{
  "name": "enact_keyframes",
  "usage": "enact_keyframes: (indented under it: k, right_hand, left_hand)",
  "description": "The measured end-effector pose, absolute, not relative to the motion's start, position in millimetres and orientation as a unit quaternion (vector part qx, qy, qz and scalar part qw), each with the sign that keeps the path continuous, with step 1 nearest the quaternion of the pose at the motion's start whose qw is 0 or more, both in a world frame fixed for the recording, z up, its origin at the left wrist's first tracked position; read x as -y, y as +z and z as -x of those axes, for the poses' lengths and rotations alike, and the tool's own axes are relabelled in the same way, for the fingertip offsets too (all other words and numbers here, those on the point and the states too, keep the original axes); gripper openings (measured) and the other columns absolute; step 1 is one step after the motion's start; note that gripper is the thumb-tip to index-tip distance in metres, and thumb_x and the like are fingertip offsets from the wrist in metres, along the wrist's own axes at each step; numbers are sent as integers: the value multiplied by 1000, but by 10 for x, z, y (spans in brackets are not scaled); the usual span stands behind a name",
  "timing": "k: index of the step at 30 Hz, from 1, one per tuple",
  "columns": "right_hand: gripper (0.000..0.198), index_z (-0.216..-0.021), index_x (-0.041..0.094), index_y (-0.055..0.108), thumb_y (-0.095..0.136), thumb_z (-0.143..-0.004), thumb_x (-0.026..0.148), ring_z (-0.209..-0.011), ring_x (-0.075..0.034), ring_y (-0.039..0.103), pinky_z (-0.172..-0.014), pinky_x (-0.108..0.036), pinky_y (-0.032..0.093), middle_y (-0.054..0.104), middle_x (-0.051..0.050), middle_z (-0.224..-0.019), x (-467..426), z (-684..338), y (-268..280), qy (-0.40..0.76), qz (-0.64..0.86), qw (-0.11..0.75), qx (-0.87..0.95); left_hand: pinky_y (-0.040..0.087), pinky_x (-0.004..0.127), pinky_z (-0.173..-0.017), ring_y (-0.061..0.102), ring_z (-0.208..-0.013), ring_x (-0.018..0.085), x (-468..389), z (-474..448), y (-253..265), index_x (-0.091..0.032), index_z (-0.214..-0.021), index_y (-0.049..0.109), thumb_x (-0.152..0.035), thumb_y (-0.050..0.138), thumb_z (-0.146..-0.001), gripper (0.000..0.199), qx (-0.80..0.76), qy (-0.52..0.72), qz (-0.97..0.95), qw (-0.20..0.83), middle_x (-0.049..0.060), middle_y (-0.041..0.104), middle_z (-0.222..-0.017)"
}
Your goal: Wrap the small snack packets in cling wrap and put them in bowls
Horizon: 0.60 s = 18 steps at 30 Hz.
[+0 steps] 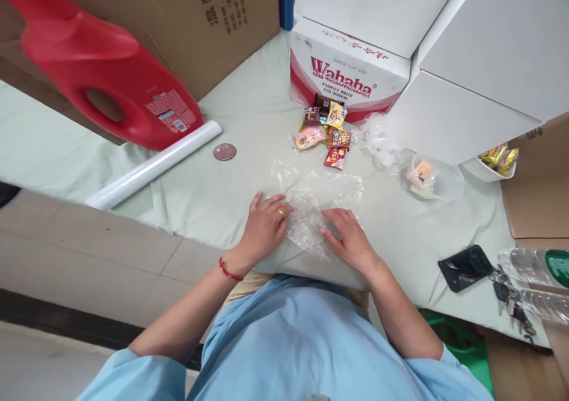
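A crumpled sheet of clear plastic film (317,191) lies on the pale green cloth in front of me. My left hand (265,224) rests at its left edge, palm down, fingers spread, with a ring on one finger. On the right side of the film, my right hand (349,238) lies with its thumb apart from its stretched fingers. Both hands touch the film without gripping it. Just beyond, a small heap of wrapped snacks (338,139) sits in front of the Wahaha water box (351,75).
To the left are a roll of plastic film (155,165), a red jug (111,75) and a round badge (224,151). Rightward lie a crumpled clear bag (382,143), a bag with pinkish contents (422,176), a white bowl (484,169), a black phone (464,268), keys (507,285) and bottles (528,265).
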State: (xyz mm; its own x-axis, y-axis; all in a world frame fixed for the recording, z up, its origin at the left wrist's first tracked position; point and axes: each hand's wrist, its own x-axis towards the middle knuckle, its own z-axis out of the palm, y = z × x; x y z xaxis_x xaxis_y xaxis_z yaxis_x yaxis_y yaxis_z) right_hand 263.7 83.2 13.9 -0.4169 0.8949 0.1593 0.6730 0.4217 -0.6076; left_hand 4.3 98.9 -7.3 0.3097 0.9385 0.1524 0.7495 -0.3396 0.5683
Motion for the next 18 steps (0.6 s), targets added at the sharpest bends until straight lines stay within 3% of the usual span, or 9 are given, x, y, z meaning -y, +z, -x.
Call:
enact_keyframes:
  k: [4, 8, 14, 18]
  right_hand:
    - [43, -145, 19, 65, 55, -107, 36, -137, -34, 55, -118, -58, 49, 67, -17, -141, -801, -2592, -15, 229, 496, 187, 816]
    - [50, -151, 19, 60, 51, -107, 40, -143, -36, 52, -121, -62, 44, 62, -19, -151, -777, -2821, -136, 212, 550, 193, 784]
    - [48, -136, 22, 70, 49, -108, 55, -129, -33, 59, -113, -58, 48, 69, -16, -135, -750, -2841, 28, 201, 601, 260, 728]
    - [47, -136, 23, 70, 59, -104, 55, -113, -33, 61, -103, -53, 50, 73, -14, -120, -824, -2531, 82, 228, 587, 216, 746]
  left_hand:
    - [35, 63, -128, 60, -144, 29, -1018, 342, -169, -25, -92, 71, -21, 48, -88, 25, -582, 271, -725, 249, 5, 80, -128]
    - [45, 54, -126, 60, -144, 28, -1034, 642, -216, -26, -75, 70, -27, 52, -85, 21, -549, 286, -730, 291, 3, 79, -131]
    - [50, 56, -121, 64, -139, 29, -1058, 680, -264, -26, -77, 72, -26, 53, -85, 21, -543, 306, -723, 298, 4, 80, -128]
    - [53, 53, -117, 68, -131, 26, -1042, 575, -274, -25, -83, 73, -25, 51, -89, 22, -563, 337, -704, 271, 4, 81, -121]
